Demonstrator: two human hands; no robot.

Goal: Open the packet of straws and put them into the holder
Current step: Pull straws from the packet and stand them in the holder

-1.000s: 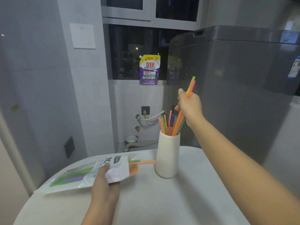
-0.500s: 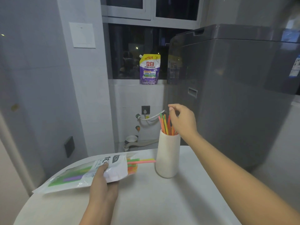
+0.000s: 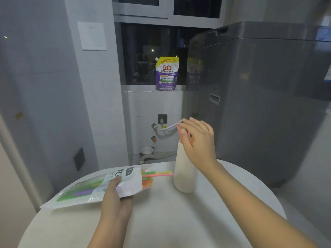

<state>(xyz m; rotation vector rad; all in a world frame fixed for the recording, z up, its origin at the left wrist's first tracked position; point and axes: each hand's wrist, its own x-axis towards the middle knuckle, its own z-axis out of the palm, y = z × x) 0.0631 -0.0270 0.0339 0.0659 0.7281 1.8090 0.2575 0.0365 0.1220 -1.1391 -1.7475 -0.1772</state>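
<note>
Head view is showing the left hand (image 3: 114, 199) gripping the packet (image 3: 100, 187), fingers curled around its white end. The packet is lying flat on the counter (image 3: 170, 217), its long axis running left to right, its open mouth pointing right toward the holder (image 3: 184, 174). A few straws (image 3: 157, 174) are sticking out of that mouth, lying level and pointing at the holder just beside them. The holder is standing upright, with more straws (image 3: 179, 133) rising out of its top, tips up and leaning slightly left. The right hand (image 3: 198, 140) is hovering over the holder's mouth, fingers loosely bent among the straw tops; I cannot tell whether it is pinching any.
</note>
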